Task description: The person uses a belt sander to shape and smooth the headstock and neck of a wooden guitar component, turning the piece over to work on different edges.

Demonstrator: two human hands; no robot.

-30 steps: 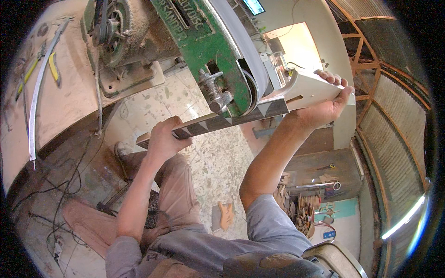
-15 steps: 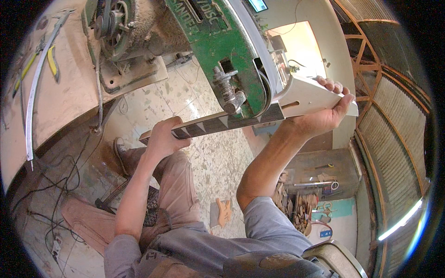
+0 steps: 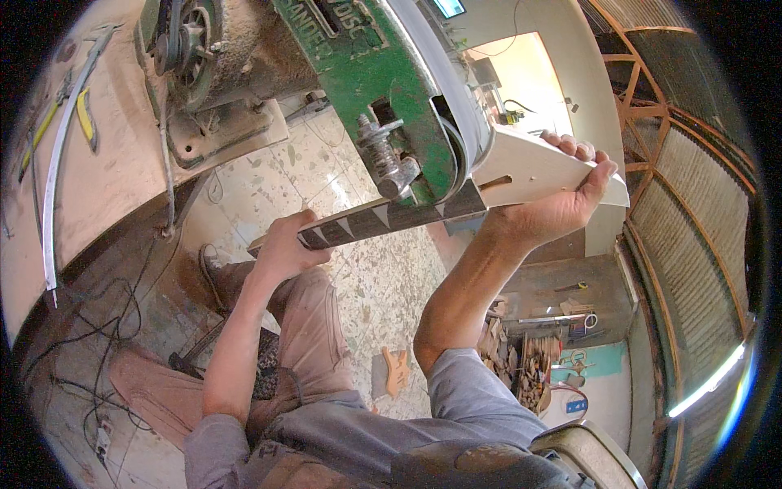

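I hold an unfinished electric guitar across the front of a green belt sander (image 3: 391, 90). Its white body (image 3: 529, 175) has a slot cut in it, and its dark fretboard (image 3: 358, 226) carries pale pointed inlays. My left hand (image 3: 289, 243) is closed round the neck near its far-left end. On the body's outer edge, my right hand (image 3: 570, 183) is closed with the fingertips over the top. The curved inner edge of the body meets the rounded end of the sanding belt (image 3: 481, 122). The exact contact is partly hidden.
A dusty bench (image 3: 106, 155) at the left bears yellow-handled pliers (image 3: 85, 118) and a long metal strip (image 3: 61, 183). Belt-driven machinery (image 3: 195, 57) stands behind. Black cables (image 3: 106, 326) lie on the floor. Wood offcuts (image 3: 521, 367) are stacked at the lower right.
The guitar and both hands have shifted slightly, the body end moving a little left against the belt. The sander appears a little further left in view. Both grips stay the same.
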